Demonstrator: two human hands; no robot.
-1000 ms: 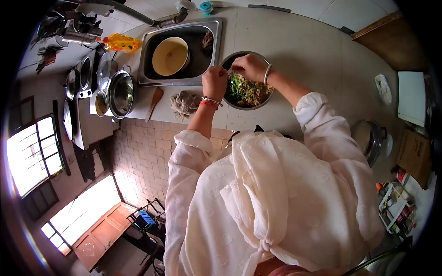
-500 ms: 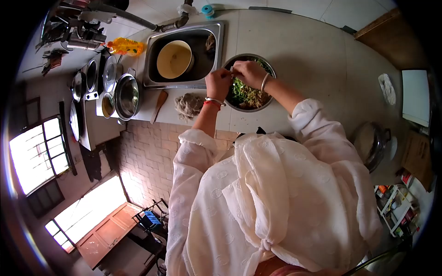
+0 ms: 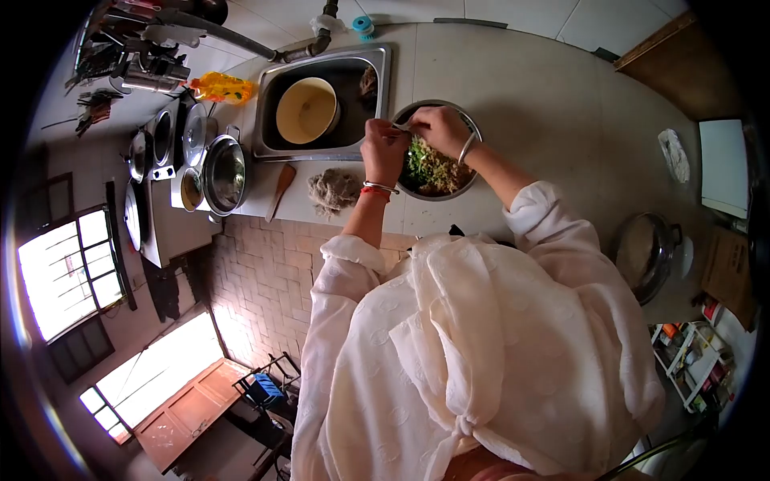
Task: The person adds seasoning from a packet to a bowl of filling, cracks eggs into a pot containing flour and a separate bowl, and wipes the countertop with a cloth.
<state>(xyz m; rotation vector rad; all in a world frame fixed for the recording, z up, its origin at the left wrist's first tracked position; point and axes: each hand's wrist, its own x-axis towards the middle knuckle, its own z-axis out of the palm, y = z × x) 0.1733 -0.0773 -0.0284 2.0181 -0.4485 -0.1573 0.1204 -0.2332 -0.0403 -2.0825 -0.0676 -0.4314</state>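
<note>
A round metal bowl [image 3: 476,131] on the counter holds a chopped green and brown mixture [image 3: 433,167]. My left hand [image 3: 384,150] is at the bowl's left rim, its fingers pinched together. Over the upper part of the bowl is my right hand [image 3: 439,130], also closed at the fingertips. The two sets of fingertips nearly meet, with a small pale bit between them, too small to name. A crumpled grey-brown cloth [image 3: 334,191] lies left of my left wrist.
A sink [image 3: 265,108] holds a cream basin [image 3: 308,111] and a dark scrubber. Further left are a wooden spatula [image 3: 281,191], a metal pot [image 3: 224,175] and an orange bottle [image 3: 222,88]. A glass-lidded pan [image 3: 644,255] sits at the right.
The view has shifted slightly, so the counter and sink appear lower. Both hands stay at the bowl with fingertips together, with only small finger movements.
</note>
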